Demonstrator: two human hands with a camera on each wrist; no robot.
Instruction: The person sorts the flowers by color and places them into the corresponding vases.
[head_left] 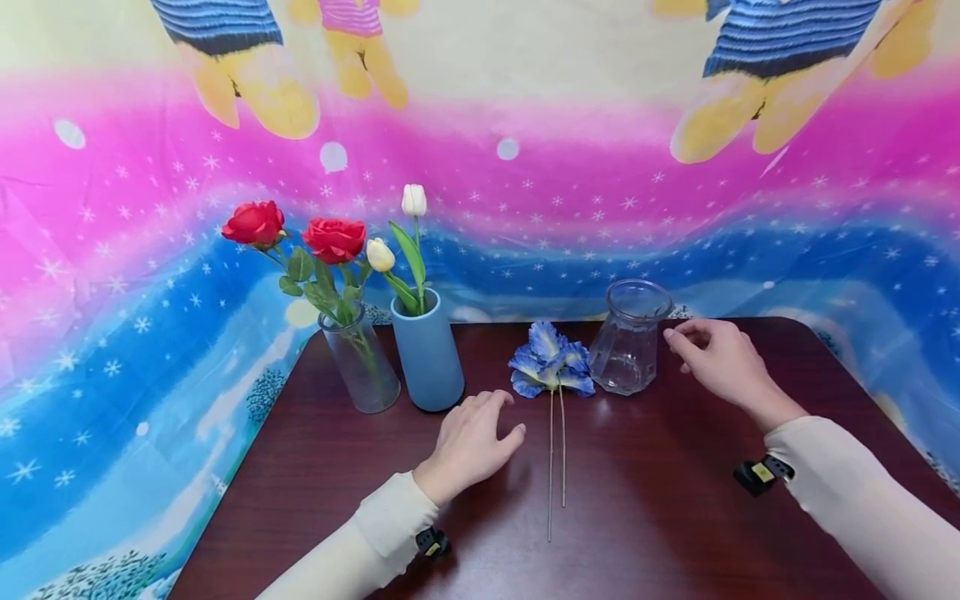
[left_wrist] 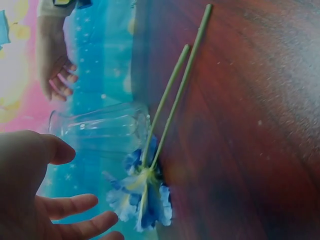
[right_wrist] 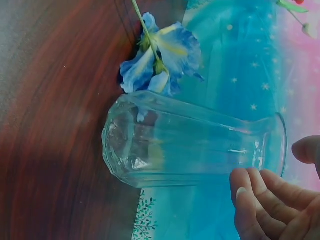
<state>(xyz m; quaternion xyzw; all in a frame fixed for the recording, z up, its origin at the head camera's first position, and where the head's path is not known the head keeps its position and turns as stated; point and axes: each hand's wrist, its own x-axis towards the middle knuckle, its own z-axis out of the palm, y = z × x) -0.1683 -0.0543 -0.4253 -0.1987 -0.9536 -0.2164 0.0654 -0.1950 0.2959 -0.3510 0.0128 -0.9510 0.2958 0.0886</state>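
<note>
Two blue flowers (head_left: 551,360) between empty, relaxed hands (head_left: 468,442) (head_left: 723,362); clear vase (head_left: 627,354) near right one

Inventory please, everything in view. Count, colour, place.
red roses: 2, red, in round glass vase
round glass vase: 1, transparent, leftmost on table
white tulips: 2, white, in blue vase
blue vase: 1, blue, right of round glass vase
blue flowers: 2 stems, blue, lying mid-table
faceted glass vase: 1, transparent, right of blue flowers
table: 1, dark red-brown, underneath
backdrop: 1, multicoloured, behind table
wrist devices: 2, black, one per wrist
sleeves: 2, cream, on both arms
left hand: 1, left of blue flowers
right hand: 1, beside faceted glass vase, contact unclear
</note>
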